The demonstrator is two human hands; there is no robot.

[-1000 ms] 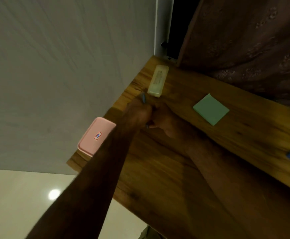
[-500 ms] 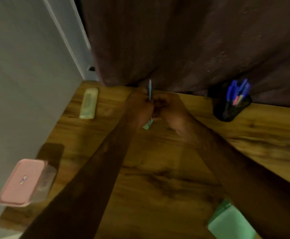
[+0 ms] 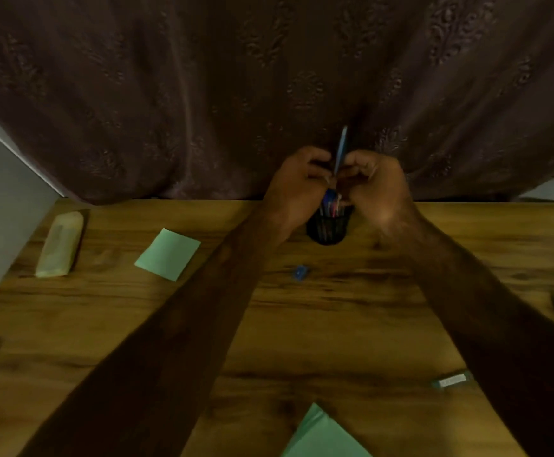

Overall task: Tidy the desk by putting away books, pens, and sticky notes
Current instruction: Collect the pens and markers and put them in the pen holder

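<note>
Now the left grip [image 3: 297,183] and right grip [image 3: 374,189] are both clamped on the upright blue pen [image 3: 340,150] at upper centre, just above the pen holder [image 3: 326,227] on the table. I'd free one grip, then lower the pen straight in.

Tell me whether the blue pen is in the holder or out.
Out. The blue pen stands nearly upright, held between left hand and right hand, above the black pen holder.

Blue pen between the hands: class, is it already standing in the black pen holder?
No: the left hand and right hand hold the blue pen upright, above the pen holder.
</note>
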